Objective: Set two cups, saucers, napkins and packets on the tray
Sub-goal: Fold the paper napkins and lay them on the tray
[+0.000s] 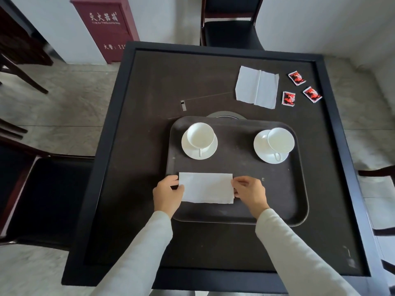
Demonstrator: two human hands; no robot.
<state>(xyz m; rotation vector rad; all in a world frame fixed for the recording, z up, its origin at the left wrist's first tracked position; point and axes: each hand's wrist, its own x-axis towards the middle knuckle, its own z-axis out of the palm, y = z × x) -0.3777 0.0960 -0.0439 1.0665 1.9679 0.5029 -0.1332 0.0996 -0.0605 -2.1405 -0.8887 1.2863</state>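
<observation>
A dark tray [284, 201] lies on the black table. Two white cups stand on white saucers at its far side: the left cup [200, 135] on the left saucer [210, 151], the right cup [280, 140] on the right saucer [259, 146]. A folded white napkin [206, 188] lies at the tray's near left. My left hand [167, 194] pinches its left edge and my right hand [250, 192] pinches its right edge. A second white napkin [256, 87] lies unfolded on the table beyond the tray. Three red packets [288, 98] [297, 77] [312, 94] lie to its right.
A round metal disc [224, 115] sits in the table just behind the tray. Dark chairs stand at the far side [229, 28], at the left [42, 189] and at the right edge [380, 174]. A red cabinet [106, 24] stands on the floor at the back left.
</observation>
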